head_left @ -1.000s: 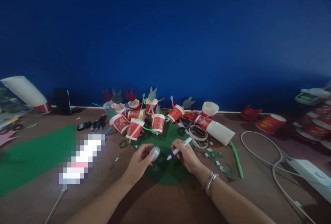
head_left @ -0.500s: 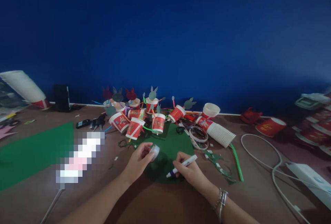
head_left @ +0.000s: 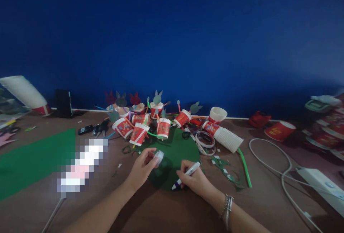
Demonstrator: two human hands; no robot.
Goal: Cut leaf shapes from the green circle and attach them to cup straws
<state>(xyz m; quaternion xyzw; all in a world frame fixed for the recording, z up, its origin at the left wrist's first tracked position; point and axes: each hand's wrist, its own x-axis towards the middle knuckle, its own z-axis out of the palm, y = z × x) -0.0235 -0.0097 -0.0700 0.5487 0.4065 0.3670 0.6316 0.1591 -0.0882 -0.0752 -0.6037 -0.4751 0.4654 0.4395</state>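
Observation:
My left hand (head_left: 143, 167) pinches a small round silvery tape roll (head_left: 159, 157) and holds it tilted just above a dark green sheet (head_left: 174, 150) on the brown floor. My right hand (head_left: 194, 182) grips a white marker (head_left: 186, 174) with a dark tip; the tip touches the near edge of that green sheet. Bracelets circle my right wrist (head_left: 227, 206). Beyond the sheet stands a cluster of red and white paper cups (head_left: 139, 132) with straws and paper bunny shapes stuck in them.
A lying stack of white cups (head_left: 227, 139) and tape rings (head_left: 205, 140) sit right of the sheet. A green straw (head_left: 245, 170), a white cable (head_left: 282, 168), a white box (head_left: 319, 184), a large green sheet (head_left: 32, 159) at left, keys (head_left: 99, 129), blue wall behind.
My right hand moved the marker down from beside the tape roll to the near edge of the green sheet. My left hand kept the tape roll almost in place.

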